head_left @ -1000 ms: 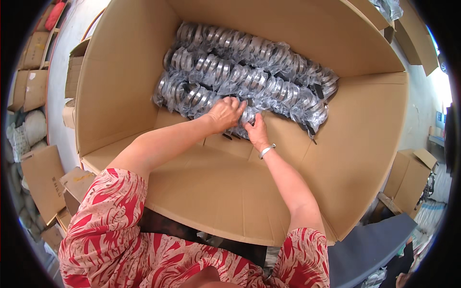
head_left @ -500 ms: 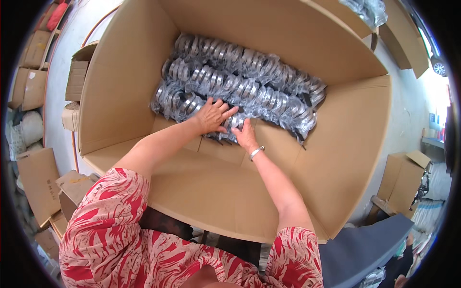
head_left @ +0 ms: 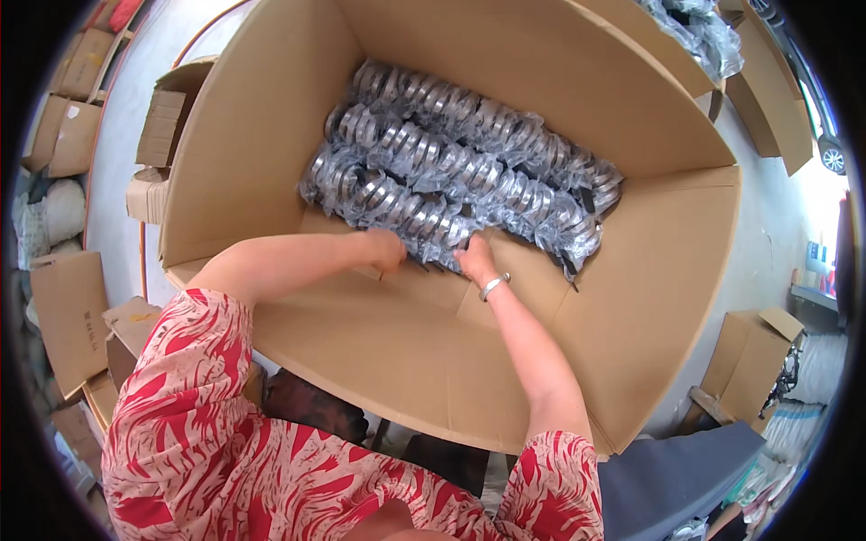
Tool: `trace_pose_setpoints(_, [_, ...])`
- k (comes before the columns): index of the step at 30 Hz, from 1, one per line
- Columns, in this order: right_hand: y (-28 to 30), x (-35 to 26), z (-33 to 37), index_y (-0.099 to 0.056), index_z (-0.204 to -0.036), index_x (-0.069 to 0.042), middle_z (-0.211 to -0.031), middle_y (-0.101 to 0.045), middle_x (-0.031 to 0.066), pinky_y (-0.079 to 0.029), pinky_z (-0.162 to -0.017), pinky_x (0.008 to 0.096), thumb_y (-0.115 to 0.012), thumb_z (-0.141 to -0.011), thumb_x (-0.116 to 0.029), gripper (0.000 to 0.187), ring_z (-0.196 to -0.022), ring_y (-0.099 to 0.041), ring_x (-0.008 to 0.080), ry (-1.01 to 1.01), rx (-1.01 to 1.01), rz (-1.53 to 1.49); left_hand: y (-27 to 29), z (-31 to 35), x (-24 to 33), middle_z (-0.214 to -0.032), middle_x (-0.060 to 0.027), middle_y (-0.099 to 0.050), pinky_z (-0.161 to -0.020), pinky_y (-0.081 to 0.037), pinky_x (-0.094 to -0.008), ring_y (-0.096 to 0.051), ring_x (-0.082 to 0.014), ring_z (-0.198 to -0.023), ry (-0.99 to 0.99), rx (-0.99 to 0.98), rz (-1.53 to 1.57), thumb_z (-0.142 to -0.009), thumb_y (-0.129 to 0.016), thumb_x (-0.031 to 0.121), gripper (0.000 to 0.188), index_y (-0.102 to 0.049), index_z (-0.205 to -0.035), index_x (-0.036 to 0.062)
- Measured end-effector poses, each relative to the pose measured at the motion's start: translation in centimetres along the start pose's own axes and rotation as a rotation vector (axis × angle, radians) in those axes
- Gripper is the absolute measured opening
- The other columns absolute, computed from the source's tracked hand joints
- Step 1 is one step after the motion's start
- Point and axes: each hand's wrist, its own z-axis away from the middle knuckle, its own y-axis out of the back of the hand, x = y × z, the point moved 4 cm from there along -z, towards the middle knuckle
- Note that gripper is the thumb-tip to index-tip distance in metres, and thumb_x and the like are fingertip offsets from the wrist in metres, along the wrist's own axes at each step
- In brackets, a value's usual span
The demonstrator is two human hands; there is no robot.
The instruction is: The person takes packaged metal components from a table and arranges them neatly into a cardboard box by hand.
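Inside a big cardboard box (head_left: 379,361), rows of round, shiny metal pieces (head_left: 397,203) in clear plastic wrap stand on edge, packed side by side. Thin black parts poke out among them. My left hand (head_left: 386,251) is curled in front of the nearest row, knuckles up; what its fingers hold, if anything, is hidden. At the right end of that same row, my right hand (head_left: 478,261) grips the last wrapped metal piece (head_left: 458,242), its thumb on the near side. A silver bangle (head_left: 494,286) circles my right wrist.
The tall walls of the box surround both forearms. Smaller cartons (head_left: 72,320) are stacked at the left. Plastic-wrapped items (head_left: 695,41) lie in another carton at the upper right. A dark grey padded surface (head_left: 677,473) is at the lower right, below an open carton (head_left: 749,356).
My left hand has come off the top of the near row, toward me, and its spread fingers are now curled. My right hand remains at the row's end. The whole view has shifted slightly.
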Motion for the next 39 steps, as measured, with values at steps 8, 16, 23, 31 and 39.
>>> trace_pose_setpoints(8, [0.0, -1.5, -0.7, -0.058, -0.088, 0.004, -0.087, -0.063, 0.0223, -0.047, -0.076, 0.0386, -0.069, -0.07, -0.013, 0.027, -0.087, -0.061, 0.0354, 0.096, -0.072, 0.01, -0.1, -0.9, -1.4, -0.114, -0.007, -0.06, -0.079, -0.051, -0.0396, -0.058, -0.0252, -0.102, -0.14, 0.065, 0.033, -0.08, -0.052, 0.027, 0.037, -0.06, -0.115, 0.0187])
trace_pose_setpoints(16, [9.5, -4.1, 1.0, -0.063, -0.085, 0.007, -0.089, -0.062, 0.025, -0.049, -0.075, 0.0399, -0.072, -0.064, -0.023, 0.038, -0.087, -0.061, 0.0356, 0.125, -0.156, 0.375, 5.5, 2.8, 0.1, -0.094, -0.0103, -0.066, -0.054, -0.054, -0.036, -0.064, -0.0255, -0.07, 0.037, -0.155, 0.189, -0.078, -0.056, 0.025, 0.035, -0.063, -0.109, 0.0122])
trace_pose_setpoints(23, [16.9, -8.2, 5.3, -0.062, -0.077, 0.003, -0.073, -0.062, 0.0196, -0.048, -0.063, 0.039, -0.069, -0.065, -0.021, 0.028, -0.069, -0.062, 0.0291, 0.287, 0.177, 0.189, 10.5, 5.4, 0.0, -0.071, -0.0097, -0.065, -0.055, -0.052, -0.0308, -0.061, -0.0182, -0.051, -0.249, 0.285, 0.241, -0.078, -0.056, 0.027, 0.03, -0.066, -0.101, 0.0096])
trace_pose_setpoints(31, [20.2, -15.3, 22.6, -0.057, -0.094, 0.003, -0.081, -0.062, 0.0203, -0.049, -0.07, 0.0393, -0.064, -0.07, -0.016, 0.031, -0.078, -0.061, 0.033, 0.418, 0.561, 0.056, 11.2, 16.0, 9.9, -0.084, -0.0017, -0.064, -0.06, -0.049, -0.0251, -0.056, -0.0085, -0.07, -0.737, 0.325, 0.69, -0.081, -0.059, 0.013, 0.029, -0.063, -0.109, 0.0054])
trace_pose_setpoints(39, [14.3, -13.0, 40.4, -0.055, -0.103, 0.001, -0.09, -0.062, 0.0178, -0.049, -0.076, 0.0381, -0.059, -0.076, -0.018, 0.033, -0.085, -0.061, 0.032, 0.384, 0.638, 0.065, 8.2, 25.6, 20.5, -0.074, 0.0022, -0.058, -0.061, -0.042, -0.0217, -0.048, -0.0048, -0.067, -1.157, 0.414, 0.447, -0.082, -0.058, 0.008, 0.025, -0.061, -0.106, 0.0006])
